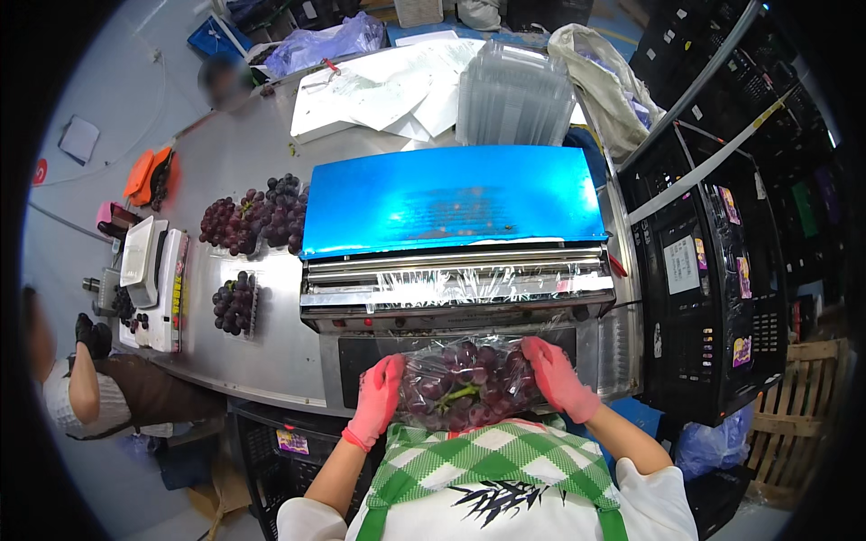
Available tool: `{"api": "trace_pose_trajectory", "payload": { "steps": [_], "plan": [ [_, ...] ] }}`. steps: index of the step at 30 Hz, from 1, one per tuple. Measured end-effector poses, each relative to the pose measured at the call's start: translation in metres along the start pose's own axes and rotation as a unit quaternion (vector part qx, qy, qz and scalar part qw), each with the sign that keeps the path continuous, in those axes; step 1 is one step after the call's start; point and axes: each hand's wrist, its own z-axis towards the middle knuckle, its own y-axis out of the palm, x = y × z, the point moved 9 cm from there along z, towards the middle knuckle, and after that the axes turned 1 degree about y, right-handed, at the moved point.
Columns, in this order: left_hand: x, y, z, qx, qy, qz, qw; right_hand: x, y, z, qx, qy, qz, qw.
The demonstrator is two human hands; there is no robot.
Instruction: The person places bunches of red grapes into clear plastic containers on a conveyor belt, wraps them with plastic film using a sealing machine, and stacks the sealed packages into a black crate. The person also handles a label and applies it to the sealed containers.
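Note:
My left hand [379, 392], in a pink glove, grips the left end of a pack of dark red grapes [467, 389]. At the pack's right end my right hand [558, 379], gloved alike, holds on too. Clear plastic film lies over the grapes, and a green stem shows in the middle. The pack is close to my body, over the front edge of the steel table. Just beyond it stands a film wrapping machine [460, 314] with a blue cover [453, 199]. Film stretches across its metal rollers [473, 260]. The underside of the pack is hidden.
Unwrapped grape bunches [254, 216] and a smaller grape pack [235, 304] lie left on the steel table [284, 358]. A weighing scale [172, 291] stands farther left, near a co-worker [95, 392]. Clear plastic containers [514, 95] are stacked behind the machine. Black crates [710, 291] stand at right.

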Motion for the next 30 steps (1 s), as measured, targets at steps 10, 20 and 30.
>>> {"api": "trace_pose_trajectory", "payload": {
  "steps": [10,20,30],
  "plan": [
    [-0.025,-0.003,-0.001,-0.035,-0.131,-0.228,0.964,0.005,-0.022,-0.009,0.079,0.034,0.246,0.965],
    [-0.010,0.006,-0.036,-0.104,-0.120,-0.331,0.930,0.043,-0.017,-0.046,0.079,0.156,0.293,0.940],
    [0.005,0.018,-0.022,-0.036,-0.118,-0.446,0.887,0.026,0.009,-0.008,0.083,-0.045,0.332,0.939]
  ]
}}
